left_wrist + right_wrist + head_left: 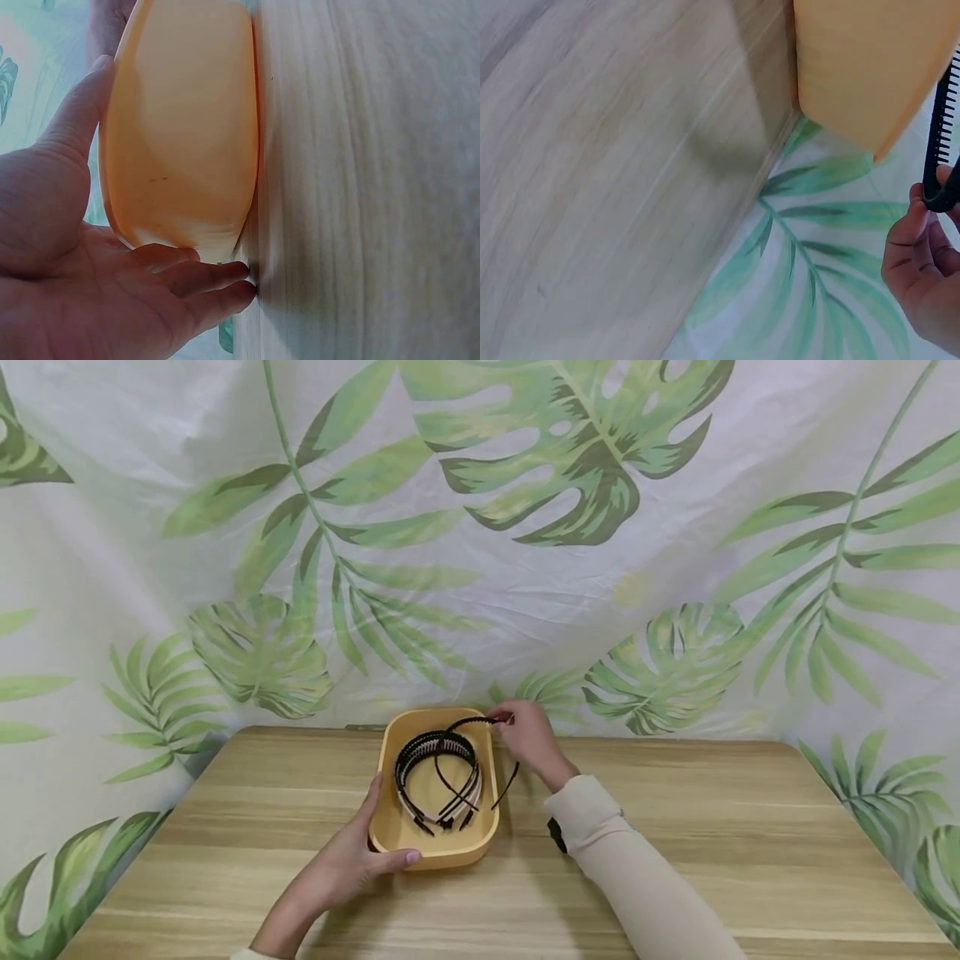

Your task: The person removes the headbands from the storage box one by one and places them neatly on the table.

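A yellow rounded box [453, 861] stands on the table, with several black toothed headbands [454, 743] nested inside it. At its front-left corner my left hand [347, 865] holds it, thumb along the near wall and fingers at the left side. In the left wrist view that hand [112, 289] lies against the yellow wall. Just past the box's right rim, my right hand [529, 740] pinches a thin black headband [471, 720]; one end reaches over the box, the other hangs outside. The right wrist view shows the teeth of this headband [939, 127] near the fingertips.
The wood-grain table [675, 827] ends just behind the box, where a leaf-printed curtain [525, 610] hangs. A small dark object [557, 835] shows beside the right sleeve cuff. Part of a dark flat thing [365, 727] lies at the back edge.
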### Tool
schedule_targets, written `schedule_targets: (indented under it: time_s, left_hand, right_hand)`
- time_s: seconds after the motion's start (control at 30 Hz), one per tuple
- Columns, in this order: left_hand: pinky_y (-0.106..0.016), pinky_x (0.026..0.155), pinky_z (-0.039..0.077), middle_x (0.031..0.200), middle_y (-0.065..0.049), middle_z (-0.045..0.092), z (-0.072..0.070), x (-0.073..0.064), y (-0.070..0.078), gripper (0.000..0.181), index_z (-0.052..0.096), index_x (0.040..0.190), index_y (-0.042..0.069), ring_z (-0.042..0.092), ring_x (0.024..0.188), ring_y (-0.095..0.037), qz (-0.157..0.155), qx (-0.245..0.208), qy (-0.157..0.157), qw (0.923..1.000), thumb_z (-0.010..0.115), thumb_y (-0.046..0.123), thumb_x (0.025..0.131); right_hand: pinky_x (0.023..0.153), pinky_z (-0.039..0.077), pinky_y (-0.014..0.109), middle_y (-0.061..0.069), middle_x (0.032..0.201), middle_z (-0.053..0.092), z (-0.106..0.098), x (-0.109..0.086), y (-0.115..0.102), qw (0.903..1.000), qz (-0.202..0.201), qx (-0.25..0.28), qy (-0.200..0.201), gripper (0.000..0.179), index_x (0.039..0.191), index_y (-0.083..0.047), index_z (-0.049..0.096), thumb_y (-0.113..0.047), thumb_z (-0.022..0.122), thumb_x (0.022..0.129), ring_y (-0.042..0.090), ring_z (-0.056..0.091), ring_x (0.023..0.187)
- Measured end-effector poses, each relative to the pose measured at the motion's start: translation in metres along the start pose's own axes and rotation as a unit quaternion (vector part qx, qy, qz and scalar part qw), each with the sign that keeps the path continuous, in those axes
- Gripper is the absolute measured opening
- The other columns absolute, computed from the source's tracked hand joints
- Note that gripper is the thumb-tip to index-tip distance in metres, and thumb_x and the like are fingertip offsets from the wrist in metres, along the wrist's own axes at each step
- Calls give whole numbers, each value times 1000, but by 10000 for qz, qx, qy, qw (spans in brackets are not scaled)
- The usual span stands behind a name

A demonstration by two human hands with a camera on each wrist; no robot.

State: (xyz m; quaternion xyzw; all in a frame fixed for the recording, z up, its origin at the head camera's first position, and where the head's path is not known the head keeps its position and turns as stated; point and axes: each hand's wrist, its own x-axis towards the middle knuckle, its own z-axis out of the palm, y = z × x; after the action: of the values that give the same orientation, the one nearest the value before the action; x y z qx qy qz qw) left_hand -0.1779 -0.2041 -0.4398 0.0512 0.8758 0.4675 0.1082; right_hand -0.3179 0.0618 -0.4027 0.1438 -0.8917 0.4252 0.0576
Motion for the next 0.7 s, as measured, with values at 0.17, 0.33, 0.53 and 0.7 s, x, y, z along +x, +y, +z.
schedule_targets:
  time_s: [0.17, 0.33, 0.53, 0.7]
  left_hand:
    - [-50, 120, 35, 174, -27, 3, 1, 0, 0, 134, -14, 168, 15, 46, 147, -39, 6, 62, 4, 10000, 88, 43, 85]
    - [-51, 120, 34, 173, -28, 5, 2, -1, -1, 135, -13, 168, 14, 45, 147, -40, 22, 64, -10, 10000, 88, 43, 84]
    - [-53, 122, 32, 173, -27, 7, 2, -1, -1, 134, -14, 168, 15, 42, 149, -40, 79, 125, -6, 9999, 87, 42, 85]
    - [-53, 121, 32, 173, -28, 8, 0, 0, -1, 133, -14, 168, 13, 42, 149, -40, 216, 141, 16, 9997, 87, 41, 86]
  right_hand:
    - [81, 57, 42, 17, 109, 76, -11, -4, 7, 9999, 48, -7, 96, 21, 117, 2, 78, 2, 66, 98, 30, 68, 96]
    - [78, 56, 40, 16, 106, 75, -21, -8, 18, 9996, 203, -76, 160, 21, 115, 0, 78, 2, 67, 99, 28, 67, 93]
    - [77, 56, 41, 18, 108, 74, -37, -12, 31, 9993, 265, -131, 236, 20, 115, 0, 79, 1, 67, 98, 30, 67, 92]
    - [79, 56, 43, 19, 113, 72, -50, -13, 42, 9985, 486, -124, 206, 22, 118, -1, 77, 0, 65, 100, 33, 66, 99]
